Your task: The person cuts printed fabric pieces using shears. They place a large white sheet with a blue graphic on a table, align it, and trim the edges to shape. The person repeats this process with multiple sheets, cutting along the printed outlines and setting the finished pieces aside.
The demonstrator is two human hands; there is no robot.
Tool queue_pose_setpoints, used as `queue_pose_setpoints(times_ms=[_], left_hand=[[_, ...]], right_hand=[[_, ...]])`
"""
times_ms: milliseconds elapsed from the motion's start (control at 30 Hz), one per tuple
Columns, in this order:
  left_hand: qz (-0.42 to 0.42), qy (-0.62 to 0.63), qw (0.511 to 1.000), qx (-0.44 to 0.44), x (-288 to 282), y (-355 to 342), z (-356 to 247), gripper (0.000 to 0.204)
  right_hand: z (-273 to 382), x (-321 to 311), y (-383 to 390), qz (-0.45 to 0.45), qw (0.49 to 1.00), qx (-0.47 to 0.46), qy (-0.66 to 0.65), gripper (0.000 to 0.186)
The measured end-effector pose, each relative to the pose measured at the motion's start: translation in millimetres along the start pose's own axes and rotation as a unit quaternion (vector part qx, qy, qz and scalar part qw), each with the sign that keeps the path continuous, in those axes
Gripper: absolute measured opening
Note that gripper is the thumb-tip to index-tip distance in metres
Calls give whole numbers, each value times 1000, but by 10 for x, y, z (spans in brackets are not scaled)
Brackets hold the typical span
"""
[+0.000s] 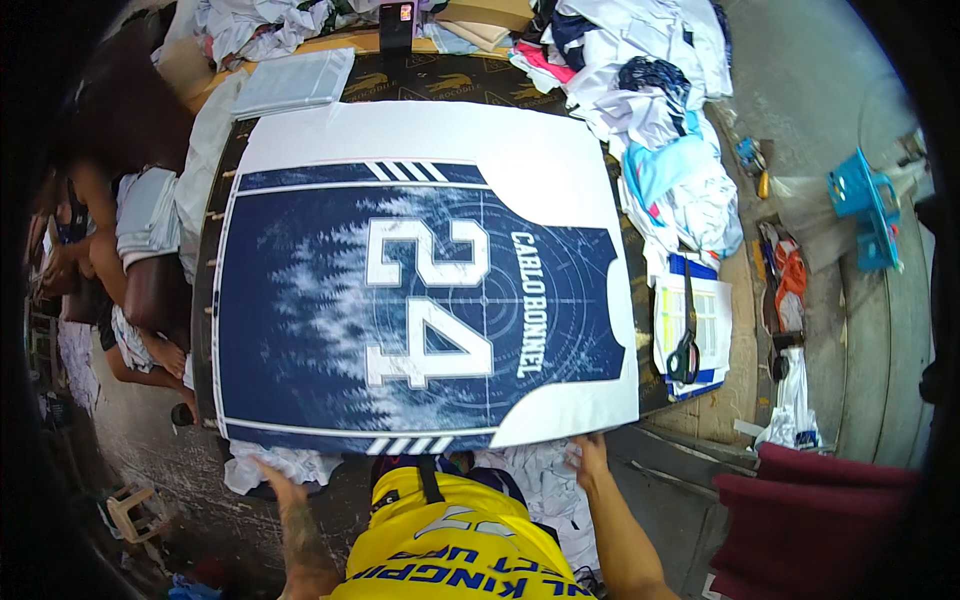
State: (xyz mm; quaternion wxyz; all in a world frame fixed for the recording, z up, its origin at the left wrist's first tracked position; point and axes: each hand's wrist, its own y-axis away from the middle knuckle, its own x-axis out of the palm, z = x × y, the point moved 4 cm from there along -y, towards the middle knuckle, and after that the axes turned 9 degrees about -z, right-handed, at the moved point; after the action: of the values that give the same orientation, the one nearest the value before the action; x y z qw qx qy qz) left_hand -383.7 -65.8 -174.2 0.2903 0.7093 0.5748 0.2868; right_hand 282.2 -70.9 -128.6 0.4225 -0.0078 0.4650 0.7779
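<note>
A large white cloth sheet (350,132) lies flat across the table in front of me. Printed on it is a navy jersey panel (300,225) with a pale forest pattern, white stripes and big white figures. My left hand (284,484) is just off the sheet's near edge at the left, fingers stretched out, beside a bundle of white fabric (245,472). At the near right corner, my right hand (588,458) reaches up to the sheet's edge with fingers apart; some fingertips are hidden there. Neither hand visibly grips anything.
Black-handled scissors (684,360) lie on papers (712,310) at the right. Piled garments (690,190) line the far right. Folded pale fabric (295,82) and a phone (396,30) sit at the back. Another person's leg (150,340) shows at the left; maroon cloth (800,510) is near right.
</note>
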Motion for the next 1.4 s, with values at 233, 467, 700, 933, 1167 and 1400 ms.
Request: queue_pose_setpoints(times_ms=[233,467,700,933,1167,1400], left_hand=[[192,217,935,-202,-300,-397,1164,68],[-6,-143,950,277,-1689,975,-1045,64],[339,-312,843,278,1198,1296,-2436,32],[206,-436,702,524,4004,194,-2320,36],[135,-519,617,576,5018,-509,-1689,37],[109,-546,591,584,5805,-621,-1456,41]], right_hand=[[-284,-541,-757,84,970,-214,73,25],[404,-1776,798,-5,935,-350,-59,41],[2845,-1225,1799,268,827,-491,63,36],[4293,192,1144,132,786,-593,114,29],[4257,1296,-38,12,868,-485,104,37],[4443,1917,-887,-96,854,-473,196,61]])
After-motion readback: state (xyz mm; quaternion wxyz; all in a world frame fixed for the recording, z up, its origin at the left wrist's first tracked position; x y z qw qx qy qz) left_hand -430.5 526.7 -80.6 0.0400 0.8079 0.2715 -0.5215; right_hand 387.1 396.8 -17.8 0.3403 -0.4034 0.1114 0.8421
